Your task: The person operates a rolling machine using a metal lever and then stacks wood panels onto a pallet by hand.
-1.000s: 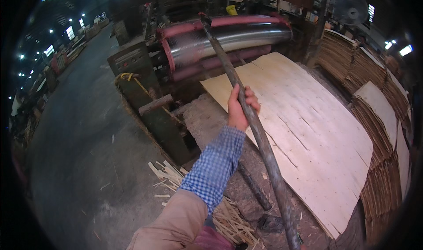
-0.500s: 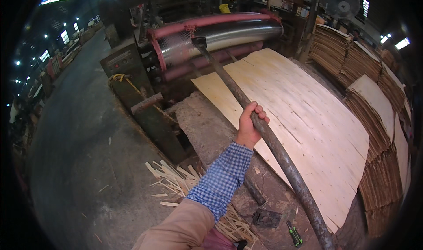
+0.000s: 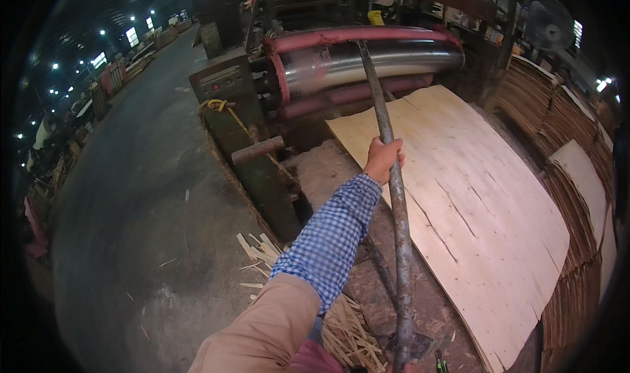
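veneer sheet [image 3: 459, 202] lies right of pole [image 3: 394, 196], before roller [image 3: 367, 61].

pole [image 3: 394, 196] lower end: cut by bottom edge | right hand: barely visible there

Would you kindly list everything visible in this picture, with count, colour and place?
pole: one, grey, long, running from the roller down to the lower edge
roller: one, silvery with red bars, top centre
veneer sheet: one, pale, right of the pole
veneer stacks: several, brown, far right
machine frame: one, dark green, centre
wood scraps: a pile, pale, on the floor below
fan: one, dark, top right
left hand: gripping the pole; checked blue sleeve
right hand: barely visible at the lower edge
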Motion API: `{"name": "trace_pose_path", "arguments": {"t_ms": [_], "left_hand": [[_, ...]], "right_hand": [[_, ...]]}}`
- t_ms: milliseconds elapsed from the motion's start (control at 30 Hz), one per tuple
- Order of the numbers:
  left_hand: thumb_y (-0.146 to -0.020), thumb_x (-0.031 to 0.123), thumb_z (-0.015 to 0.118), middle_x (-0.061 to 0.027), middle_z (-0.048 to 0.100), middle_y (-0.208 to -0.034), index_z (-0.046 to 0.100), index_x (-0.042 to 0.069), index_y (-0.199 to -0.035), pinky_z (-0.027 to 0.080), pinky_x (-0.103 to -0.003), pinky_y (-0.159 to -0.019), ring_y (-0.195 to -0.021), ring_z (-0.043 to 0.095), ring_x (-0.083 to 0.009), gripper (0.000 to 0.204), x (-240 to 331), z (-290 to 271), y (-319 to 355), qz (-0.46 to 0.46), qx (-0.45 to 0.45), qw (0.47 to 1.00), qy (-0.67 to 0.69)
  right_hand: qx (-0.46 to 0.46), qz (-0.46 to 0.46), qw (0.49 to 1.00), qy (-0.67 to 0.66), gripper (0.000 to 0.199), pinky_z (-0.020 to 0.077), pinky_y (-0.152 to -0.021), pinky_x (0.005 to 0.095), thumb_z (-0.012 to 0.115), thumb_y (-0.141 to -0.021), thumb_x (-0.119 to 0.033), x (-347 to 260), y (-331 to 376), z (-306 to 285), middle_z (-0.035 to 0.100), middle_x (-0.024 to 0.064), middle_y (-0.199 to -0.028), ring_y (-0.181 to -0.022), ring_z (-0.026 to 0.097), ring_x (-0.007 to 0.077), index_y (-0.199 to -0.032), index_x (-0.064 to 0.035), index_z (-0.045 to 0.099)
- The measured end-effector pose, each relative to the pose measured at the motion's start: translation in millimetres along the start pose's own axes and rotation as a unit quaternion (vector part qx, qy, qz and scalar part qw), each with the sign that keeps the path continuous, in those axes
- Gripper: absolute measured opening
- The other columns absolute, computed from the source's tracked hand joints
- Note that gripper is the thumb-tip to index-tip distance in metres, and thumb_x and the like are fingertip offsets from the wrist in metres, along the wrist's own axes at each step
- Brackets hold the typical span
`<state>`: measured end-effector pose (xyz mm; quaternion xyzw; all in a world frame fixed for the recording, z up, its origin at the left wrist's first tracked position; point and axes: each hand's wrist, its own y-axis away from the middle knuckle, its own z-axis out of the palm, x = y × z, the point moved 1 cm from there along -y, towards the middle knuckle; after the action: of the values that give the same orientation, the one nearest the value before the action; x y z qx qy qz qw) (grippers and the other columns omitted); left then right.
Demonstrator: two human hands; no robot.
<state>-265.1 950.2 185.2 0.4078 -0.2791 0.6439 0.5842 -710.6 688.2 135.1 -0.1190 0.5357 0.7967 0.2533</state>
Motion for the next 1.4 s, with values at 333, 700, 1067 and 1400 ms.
{"name": "trace_pose_path", "arguments": {"t_ms": [333,700,1067,1400], "left_hand": [[-0.087,0.016,0.061,-0.0060,0.051,-0.080,0.040,0.002,-0.106,0.045,-0.029,-0.042,-0.054,0.053,-0.0123,0.031,-52.0,17.0,112.7,-0.024,0.032,0.993,-0.107],[-0.093,0.020,0.054,0.0031,0.045,-0.066,0.049,0.014,-0.081,0.041,-0.032,-0.055,-0.055,0.043,-0.0119,0.014,-89.0,-3.5,251.9,-0.157,-0.145,0.895,0.392],[-0.090,0.017,0.058,0.0038,0.049,-0.069,0.052,0.011,-0.079,0.044,-0.026,-0.053,-0.056,0.048,-0.0076,0.014,30.8,-114.9,102.6,-0.087,-0.080,0.910,0.398],[-0.092,0.019,0.060,0.0022,0.050,-0.067,0.050,0.011,-0.079,0.045,-0.026,-0.047,-0.054,0.048,-0.0079,0.018,53.9,-158.9,70.4,-0.060,0.115,0.982,0.135]], "right_hand": [[0.081,0.142,0.982,-0.096,0.044,0.0439,-0.062,0.0295,0.044,-0.096,-0.051,105.5,75.2,-76.3,0.054,0.0003,-0.073,-0.068,0.052,0.0140,-0.090,-0.0089,0.058],[0.321,-0.062,0.747,0.579,0.053,0.0459,-0.063,0.0439,0.056,-0.089,-0.050,77.2,177.1,-176.5,0.061,0.0173,-0.078,-0.072,0.059,0.0254,-0.101,0.0010,0.061],[0.195,-0.182,0.719,0.642,0.052,0.0435,-0.056,0.0459,0.054,-0.090,-0.045,-59.9,78.5,-25.6,0.061,0.0239,-0.064,-0.060,0.063,0.0322,-0.083,0.0050,0.067],[0.109,-0.238,0.755,0.601,0.046,0.0471,-0.058,0.0479,0.053,-0.092,-0.043,-42.2,21.4,57.3,0.063,0.0194,-0.065,-0.064,0.064,0.0375,-0.094,0.0018,0.062]]}}
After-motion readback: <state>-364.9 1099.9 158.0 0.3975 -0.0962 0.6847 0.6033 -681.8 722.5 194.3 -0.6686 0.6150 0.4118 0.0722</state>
